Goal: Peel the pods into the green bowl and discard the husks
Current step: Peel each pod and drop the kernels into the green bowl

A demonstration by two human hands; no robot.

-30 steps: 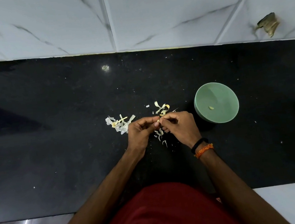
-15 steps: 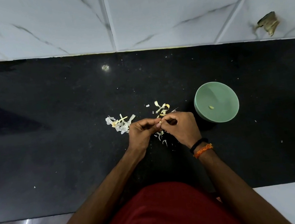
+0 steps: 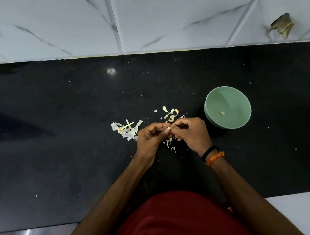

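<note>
Barely any motion since the earlier frame: left hand (image 3: 149,137) and right hand (image 3: 192,132) keep pinching one pale pod (image 3: 169,128) between curled fingers, just left of the green bowl (image 3: 227,107). Risk: small slick pod slips onto the black bench (image 3: 56,149). Papery husks (image 3: 127,129) litter it.

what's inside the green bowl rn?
One small pale peeled piece lies on the floor of the green bowl. Nothing else shows; no part of its inside is covered.

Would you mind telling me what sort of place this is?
Probably a home kitchen: a black stone counter against marble-look wall tiles, with a green bowl and peeled husks on it.
</note>
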